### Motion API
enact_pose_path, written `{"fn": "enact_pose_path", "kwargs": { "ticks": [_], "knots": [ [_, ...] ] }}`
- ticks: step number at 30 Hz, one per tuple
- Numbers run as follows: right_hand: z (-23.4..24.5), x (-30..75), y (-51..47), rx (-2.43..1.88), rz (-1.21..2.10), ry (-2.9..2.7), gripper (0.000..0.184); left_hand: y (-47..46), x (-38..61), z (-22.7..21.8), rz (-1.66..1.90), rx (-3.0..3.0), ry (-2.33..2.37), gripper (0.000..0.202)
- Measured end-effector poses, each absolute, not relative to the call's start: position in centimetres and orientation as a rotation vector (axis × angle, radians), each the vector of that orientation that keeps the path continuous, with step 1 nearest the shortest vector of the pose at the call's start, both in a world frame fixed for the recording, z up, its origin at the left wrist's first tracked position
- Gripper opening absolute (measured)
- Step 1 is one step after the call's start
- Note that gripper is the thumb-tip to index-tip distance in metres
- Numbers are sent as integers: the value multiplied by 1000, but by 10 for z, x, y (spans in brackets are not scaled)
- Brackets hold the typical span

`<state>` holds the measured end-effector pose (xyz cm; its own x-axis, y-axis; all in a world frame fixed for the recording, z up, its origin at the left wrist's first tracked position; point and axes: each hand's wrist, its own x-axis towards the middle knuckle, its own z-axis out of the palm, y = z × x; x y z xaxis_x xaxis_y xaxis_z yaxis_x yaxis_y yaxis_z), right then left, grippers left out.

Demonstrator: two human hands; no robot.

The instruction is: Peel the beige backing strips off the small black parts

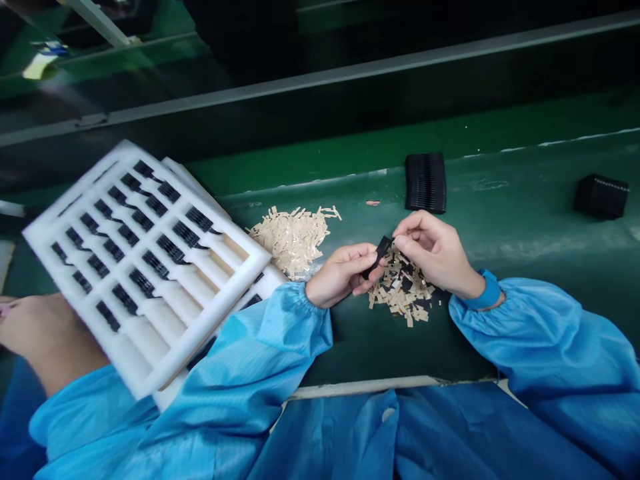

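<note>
Left hand (344, 275) and right hand (434, 252) pinch one black strip (382, 251) over the scrap pile (400, 297); foam tray (145, 267) left of it — black stack (425, 181) behind

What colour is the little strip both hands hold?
Black strip; the head view shows it best.

1. Both hands meet over the green belt (525, 233): left hand (345, 273) and right hand (433, 250) each pinch the same small black part (381, 252).
2. Right under them is a heap of tan strips (400, 297) with black bits mixed in.
3. A bigger tan pile (295, 237) lies just to the left.
4. A white foam tray (200, 327), its slots partly filled with black pieces, sits tilted at near left.
5. A black stack (425, 181) sits farther back, and a black block (601, 195) far right.
</note>
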<state>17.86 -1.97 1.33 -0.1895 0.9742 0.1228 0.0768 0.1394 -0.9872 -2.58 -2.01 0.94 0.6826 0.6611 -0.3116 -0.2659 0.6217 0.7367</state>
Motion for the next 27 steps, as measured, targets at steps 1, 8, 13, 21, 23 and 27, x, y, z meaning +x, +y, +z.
{"fn": "enact_pose_path", "kwargs": {
  "ticks": [1,8,13,21,23,27],
  "knots": [
    [13,179,-20,-1095,1186,-1494,11,-20,-26,9,567,718,615,25],
    [15,181,-20,-1141,927,-1713,12,-21,-24,13,525,715,677,26],
    [16,179,-19,-1129,881,-1726,12,-22,-22,18,508,734,707,31],
    [11,178,-20,-1191,996,-1601,11,-23,-21,18,528,772,703,31],
    [10,177,-20,-1195,1017,-1586,11,-24,-21,18,521,774,708,31],
    [11,176,-19,-1187,1101,-1516,12,-24,-21,16,539,766,699,30]
  ]
}}
